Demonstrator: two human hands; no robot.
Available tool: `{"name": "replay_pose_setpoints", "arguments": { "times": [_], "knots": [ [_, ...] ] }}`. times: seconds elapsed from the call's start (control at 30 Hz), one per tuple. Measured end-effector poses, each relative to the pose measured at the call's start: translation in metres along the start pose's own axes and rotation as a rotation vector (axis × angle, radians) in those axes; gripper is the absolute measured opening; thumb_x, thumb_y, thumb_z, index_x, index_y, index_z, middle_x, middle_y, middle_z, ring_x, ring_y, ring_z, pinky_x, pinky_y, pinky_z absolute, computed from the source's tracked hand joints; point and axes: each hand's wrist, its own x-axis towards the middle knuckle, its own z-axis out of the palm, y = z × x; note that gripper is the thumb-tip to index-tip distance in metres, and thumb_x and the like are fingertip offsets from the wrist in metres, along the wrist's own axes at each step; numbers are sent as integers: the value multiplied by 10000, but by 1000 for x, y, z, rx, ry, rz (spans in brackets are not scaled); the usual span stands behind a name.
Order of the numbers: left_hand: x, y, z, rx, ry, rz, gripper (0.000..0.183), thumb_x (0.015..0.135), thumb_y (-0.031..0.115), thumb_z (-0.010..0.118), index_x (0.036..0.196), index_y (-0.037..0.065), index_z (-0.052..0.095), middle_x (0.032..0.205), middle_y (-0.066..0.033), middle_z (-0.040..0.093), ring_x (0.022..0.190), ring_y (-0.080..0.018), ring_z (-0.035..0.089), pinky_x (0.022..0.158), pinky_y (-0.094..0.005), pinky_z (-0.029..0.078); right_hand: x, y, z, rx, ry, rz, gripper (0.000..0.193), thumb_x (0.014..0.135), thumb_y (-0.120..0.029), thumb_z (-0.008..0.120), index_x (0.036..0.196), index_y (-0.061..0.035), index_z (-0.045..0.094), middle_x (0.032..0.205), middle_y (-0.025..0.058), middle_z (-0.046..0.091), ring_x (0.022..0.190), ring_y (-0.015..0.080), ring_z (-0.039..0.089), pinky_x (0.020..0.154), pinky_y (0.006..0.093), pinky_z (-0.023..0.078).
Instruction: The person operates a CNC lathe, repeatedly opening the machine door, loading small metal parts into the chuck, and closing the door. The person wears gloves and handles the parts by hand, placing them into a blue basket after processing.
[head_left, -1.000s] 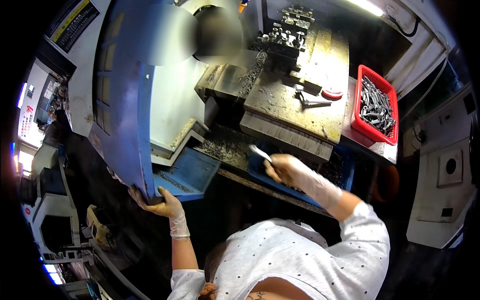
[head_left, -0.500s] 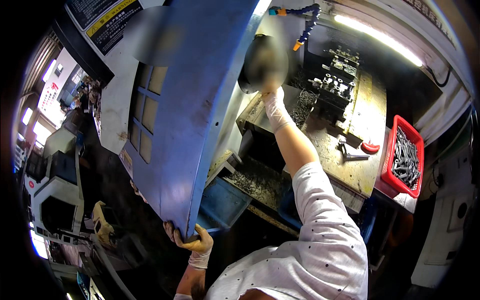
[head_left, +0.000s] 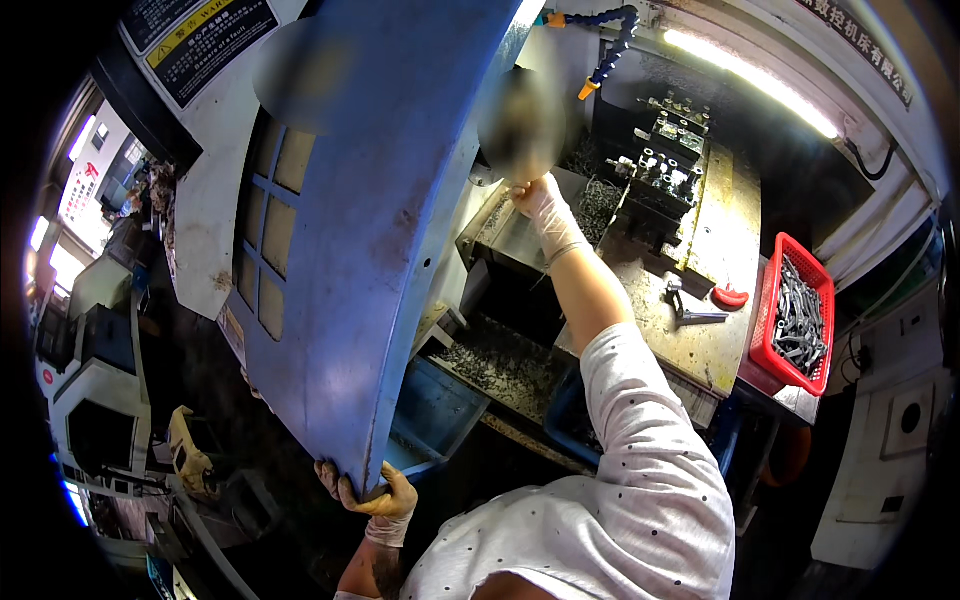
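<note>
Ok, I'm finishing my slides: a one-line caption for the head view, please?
Left hand gripping a blue machine door at its lower corner, right hand extended inside, red basket of metal parts.

The scuffed blue door [head_left: 360,220], with a gridded, beige-paned window [head_left: 279,235], slants across the view. Just right of the door's upper part sits a dark round part [head_left: 520,115], its detail blurred.
</note>
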Motion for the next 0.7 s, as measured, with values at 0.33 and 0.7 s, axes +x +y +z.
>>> {"name": "replay_pose_setpoints", "arguments": {
  "times": [0.33, 0.7],
  "knots": [
    [0, 1, -4, -5, -50, -44, 499, 603, -13, 454, 1020, 15, 182, 1065, -187, 249, 1039, -340, 221, 863, -487, 143, 13, -26, -11, -1364, 559, -573, 603, 537, -202, 611, 1032, 25, 353, 1055, 196, 356, 983, 270, 348, 827, 288, 283],
    [-8, 0, -7, -6, -38, -49, 520, 600, -40, 440, 1044, 25, 178, 1077, -211, 247, 1030, -371, 237, 855, -488, 143, 7, 19, 44, -1420, 1176, -775, 613, 436, -176, 654, 963, -6, 391, 907, 141, 463, 872, 248, 426, 818, 300, 284]
  ]
}}
